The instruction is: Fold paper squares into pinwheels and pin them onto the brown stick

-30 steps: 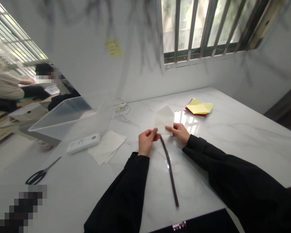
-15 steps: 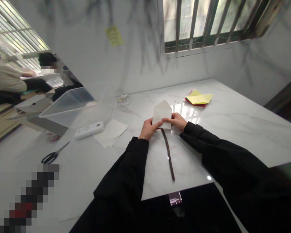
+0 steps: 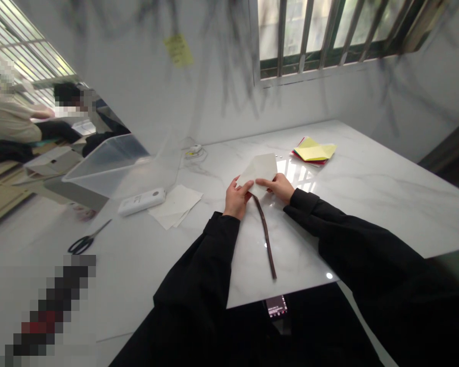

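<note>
White paper (image 3: 260, 166) held between two hands over the desk

Both hands are on the sheet, which is raised just over the middle of the desk (image 3: 390, 204), tilted, with a pointed corner turned toward the person's left. The left hand (image 3: 236, 201) grasps its lower left part, thumb on top. The right hand (image 3: 283, 189) grips the lower right part, its thumb laid across the face and pointing at the left thumb.

Below them a thin brown stick (image 3: 266, 234) lies on the desk, its upper end just by the left fingertips and its lower end near the front edge. Whether the left hand touches the stick cannot be told.

Left of the hands are loose white sheets (image 3: 177, 207), with a white oblong device (image 3: 142, 202) beside them and black-handled scissors (image 3: 83, 244) further toward the left. Behind the device stands a clear plastic bin (image 3: 110, 165). Toward the far right corner sits a stack of coloured papers (image 3: 313, 151), yellow uppermost. A lit phone (image 3: 277, 307) shows below the front edge.
</note>
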{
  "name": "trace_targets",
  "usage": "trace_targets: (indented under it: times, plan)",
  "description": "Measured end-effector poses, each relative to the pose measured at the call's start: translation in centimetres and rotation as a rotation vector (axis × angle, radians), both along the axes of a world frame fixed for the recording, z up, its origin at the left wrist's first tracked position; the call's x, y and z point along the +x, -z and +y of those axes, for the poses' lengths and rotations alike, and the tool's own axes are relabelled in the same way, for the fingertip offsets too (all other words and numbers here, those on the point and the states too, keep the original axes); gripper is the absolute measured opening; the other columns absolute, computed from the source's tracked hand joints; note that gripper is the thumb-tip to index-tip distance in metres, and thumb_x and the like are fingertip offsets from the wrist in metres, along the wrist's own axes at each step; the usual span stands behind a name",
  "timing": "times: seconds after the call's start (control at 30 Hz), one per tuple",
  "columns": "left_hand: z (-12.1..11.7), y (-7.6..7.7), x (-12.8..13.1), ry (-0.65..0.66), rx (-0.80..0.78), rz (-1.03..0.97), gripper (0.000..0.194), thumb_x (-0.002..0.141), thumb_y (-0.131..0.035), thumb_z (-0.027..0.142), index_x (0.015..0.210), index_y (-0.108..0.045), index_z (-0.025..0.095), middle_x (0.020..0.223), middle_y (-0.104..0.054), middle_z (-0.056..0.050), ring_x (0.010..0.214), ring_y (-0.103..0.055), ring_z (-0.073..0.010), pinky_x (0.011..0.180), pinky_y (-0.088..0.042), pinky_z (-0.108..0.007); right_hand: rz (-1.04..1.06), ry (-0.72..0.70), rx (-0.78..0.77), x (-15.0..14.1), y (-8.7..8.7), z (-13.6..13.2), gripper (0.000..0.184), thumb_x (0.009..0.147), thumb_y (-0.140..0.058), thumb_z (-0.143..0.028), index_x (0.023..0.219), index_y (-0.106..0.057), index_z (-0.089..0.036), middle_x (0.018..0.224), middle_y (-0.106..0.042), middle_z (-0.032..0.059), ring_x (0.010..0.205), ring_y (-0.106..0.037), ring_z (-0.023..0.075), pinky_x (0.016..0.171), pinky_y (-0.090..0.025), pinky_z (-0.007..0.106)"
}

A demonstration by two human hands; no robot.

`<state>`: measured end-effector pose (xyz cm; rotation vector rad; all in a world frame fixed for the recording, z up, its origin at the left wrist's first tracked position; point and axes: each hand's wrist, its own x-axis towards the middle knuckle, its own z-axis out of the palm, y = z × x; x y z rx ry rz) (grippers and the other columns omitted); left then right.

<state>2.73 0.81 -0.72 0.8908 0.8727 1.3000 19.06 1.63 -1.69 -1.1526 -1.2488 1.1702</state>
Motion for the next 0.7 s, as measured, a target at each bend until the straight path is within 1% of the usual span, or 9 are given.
trace_targets:
  times: [0.1, 0.17, 0.23, 0.3, 0.37, 0.43, 0.5, 0.57, 0.7]
  plan:
    - [-0.6, 0.1, 1.3, -0.008, 0.019, -0.03, 0.056, 0.064, -0.091, 0.034, 0.11, -0.064, 0.016, 0.107, -0.077, -0.011, 0.099, -0.073, -0.024, 0.092, -0.057, -0.038, 0.014, 0.06, -0.022, 0.0, 0.2, 0.0, 0.051, 0.066, -0.084, -0.061, 0.078, -0.069, -0.014, 0.068, -0.065, 0.0044, 0.06, -0.051, 0.0133, 0.054, -0.038, 0.028]
    - [-0.7, 0.2, 1.6, -0.02, 0.019, -0.03, 0.055, 0.064, -0.09, 0.034, 0.109, -0.063, 0.016, 0.107, -0.077, -0.011, 0.1, -0.073, -0.0247, 0.093, -0.056, -0.04, 0.029, 0.047, -0.032, 0.1, 0.2, 0.0, 0.053, 0.065, -0.085, -0.063, 0.081, -0.07, -0.014, 0.072, -0.068, 0.0058, 0.062, -0.053, 0.0142, 0.055, -0.04, 0.028]
    - [-0.6, 0.2, 1.5, -0.027, 0.023, -0.014, 0.056, 0.064, -0.09, 0.032, 0.111, -0.063, 0.017, 0.107, -0.076, -0.011, 0.1, -0.073, -0.0247, 0.093, -0.056, -0.04, 0.099, 0.002, -0.054, 0.5, -0.1, 0.1, 0.057, 0.068, -0.082, -0.069, 0.084, -0.071, -0.015, 0.079, -0.072, 0.0071, 0.067, -0.058, 0.016, 0.059, -0.044, 0.028]
    - [-0.3, 0.1, 1.1, -0.031, 0.028, 0.01, 0.058, 0.063, -0.089, 0.03, 0.114, -0.062, 0.018, 0.107, -0.076, -0.009, 0.1, -0.072, -0.0239, 0.092, -0.056, -0.039, 0.201, -0.039, -0.099, 1.0, -0.6, 0.3, 0.062, 0.077, -0.068, -0.079, 0.089, -0.072, -0.018, 0.084, -0.074, 0.0078, 0.073, -0.063, 0.0187, 0.063, -0.048, 0.029]
    - [0.0, 0.1, 0.6, -0.036, 0.027, 0.036, 0.059, 0.063, -0.087, 0.026, 0.115, -0.062, 0.019, 0.107, -0.076, -0.008, 0.098, -0.072, -0.0229, 0.089, -0.056, -0.036, 0.271, -0.057, -0.149, 1.5, -1.0, 0.5, 0.071, 0.085, -0.049, -0.086, 0.094, -0.072, -0.02, 0.085, -0.074, 0.0089, 0.079, -0.066, 0.0214, 0.065, -0.051, 0.031]
    - [0.2, 0.1, 0.3, -0.032, 0.021, 0.07, 0.056, 0.063, -0.084, 0.024, 0.114, -0.062, 0.018, 0.107, -0.075, -0.008, 0.094, -0.072, -0.0225, 0.084, -0.057, -0.034, 0.293, -0.068, -0.177, 1.9, -1.1, 0.8, 0.075, 0.087, -0.041, -0.088, 0.096, -0.072, -0.02, 0.083, -0.073, 0.01, 0.083, -0.067, 0.0228, 0.067, -0.052, 0.032]
    - [0.5, 0.3, 0.2, -0.027, 0.029, 0.109, 0.053, 0.063, -0.081, 0.024, 0.112, -0.063, 0.017, 0.105, -0.076, -0.009, 0.09, -0.071, -0.0227, 0.079, -0.057, -0.033, 0.308, -0.082, -0.181, 1.9, -0.9, 1.1, 0.068, 0.085, -0.052, -0.084, 0.094, -0.07, -0.019, 0.082, -0.072, 0.0091, 0.083, -0.066, 0.0222, 0.067, -0.052, 0.031]
    - [0.6, 0.5, 0.2, -0.028, 0.055, 0.141, 0.051, 0.063, -0.08, 0.025, 0.111, -0.063, 0.016, 0.102, -0.076, -0.009, 0.088, -0.071, -0.0228, 0.077, -0.057, -0.033, 0.304, -0.112, -0.174, 1.8, -0.4, 1.2, 0.058, 0.079, -0.067, -0.076, 0.089, -0.068, -0.019, 0.081, -0.071, 0.0066, 0.08, -0.065, 0.0206, 0.067, -0.052, 0.03]
    - [0.8, 0.8, 0.1, -0.054, 0.084, 0.17, 0.051, 0.063, -0.08, 0.027, 0.111, -0.063, 0.016, 0.099, -0.076, -0.008, 0.088, -0.072, -0.0225, 0.08, -0.056, -0.033, 0.259, -0.183, -0.127, 1.7, -0.1, 0.9, 0.055, 0.066, -0.083, -0.069, 0.082, -0.068, -0.018, 0.075, -0.068, 0.0025, 0.073, -0.062, 0.0174, 0.066, -0.051, 0.029]
